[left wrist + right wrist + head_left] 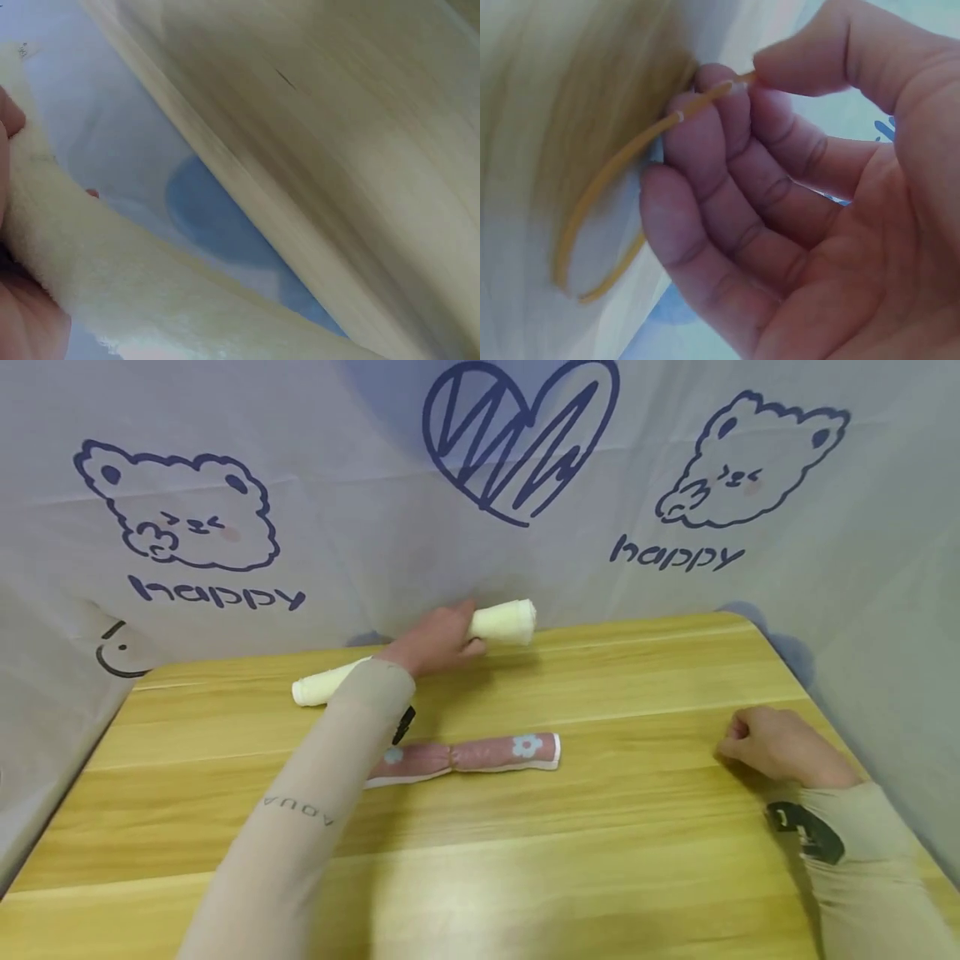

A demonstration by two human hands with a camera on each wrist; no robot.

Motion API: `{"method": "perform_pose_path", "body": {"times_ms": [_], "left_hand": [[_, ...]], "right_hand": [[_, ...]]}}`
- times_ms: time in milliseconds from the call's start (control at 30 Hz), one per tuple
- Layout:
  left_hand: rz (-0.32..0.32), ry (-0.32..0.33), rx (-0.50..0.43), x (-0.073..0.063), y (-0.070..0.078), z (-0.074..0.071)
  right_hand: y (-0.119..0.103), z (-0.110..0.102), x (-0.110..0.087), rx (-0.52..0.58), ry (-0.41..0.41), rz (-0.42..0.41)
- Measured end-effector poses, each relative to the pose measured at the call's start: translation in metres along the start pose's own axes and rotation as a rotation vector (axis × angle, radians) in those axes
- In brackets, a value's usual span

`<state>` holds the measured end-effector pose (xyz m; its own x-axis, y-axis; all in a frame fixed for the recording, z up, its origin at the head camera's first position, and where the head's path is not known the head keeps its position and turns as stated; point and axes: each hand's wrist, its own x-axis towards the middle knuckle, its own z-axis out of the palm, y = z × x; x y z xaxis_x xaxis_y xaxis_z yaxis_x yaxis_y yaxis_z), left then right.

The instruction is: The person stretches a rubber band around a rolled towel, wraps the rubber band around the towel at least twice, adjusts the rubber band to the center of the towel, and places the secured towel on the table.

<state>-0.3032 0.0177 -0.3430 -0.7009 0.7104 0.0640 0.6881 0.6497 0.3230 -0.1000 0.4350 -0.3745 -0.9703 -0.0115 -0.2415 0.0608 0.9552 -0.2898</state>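
My left hand [442,639] grips a pale yellow rolled towel [504,622] near the table's far edge. Its ends show on either side of the hand; the hand and forearm hide the middle. Fuzzy cloth of this towel [150,277] fills the lower left of the left wrist view. Over the right side of the table is my right hand [780,745]. Its thumb and forefinger pinch a yellow-orange rubber band [604,176], whose loop hangs past the other fingertips. A pink rolled towel [495,755] with blue flowers lies mid-table, cinched at its middle; the left forearm covers its left end.
The wood-grain table [600,860] ends at the back against a pale cloth [360,510] printed with bears, a heart and lettering. The cloth hangs close along the far edge and the sides. A dark wrist strap [813,835] sits on the right sleeve.
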Motion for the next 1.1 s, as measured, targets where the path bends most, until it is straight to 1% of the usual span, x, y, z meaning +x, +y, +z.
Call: {"method": "perform_pose_path", "body": {"times_ms": [100,233,333,533,700,933,1100], "left_hand": [[-0.033,0.018,0.013,-0.009,-0.005,-0.003],[-0.107,0.039,0.019,-0.023,-0.013,-0.009],[-0.144,0.065,0.019,-0.035,-0.019,-0.014],[-0.190,0.093,0.011,-0.061,-0.025,-0.025],[-0.218,0.111,0.001,-0.080,-0.028,-0.029],[-0.268,0.123,-0.111,-0.111,-0.023,-0.034],[-0.318,0.145,-0.198,-0.132,-0.012,-0.042]], "right_hand": [[-0.002,0.000,0.001,0.008,0.013,-0.004],[-0.005,0.000,0.002,0.019,0.028,-0.008],[-0.008,0.001,0.004,0.041,0.022,-0.001],[-0.013,0.002,0.006,0.077,0.018,-0.003],[-0.017,0.004,0.008,0.080,0.015,-0.017],[-0.023,0.006,0.008,0.107,-0.004,-0.035],[-0.028,0.007,0.009,0.105,-0.020,-0.055]]}}
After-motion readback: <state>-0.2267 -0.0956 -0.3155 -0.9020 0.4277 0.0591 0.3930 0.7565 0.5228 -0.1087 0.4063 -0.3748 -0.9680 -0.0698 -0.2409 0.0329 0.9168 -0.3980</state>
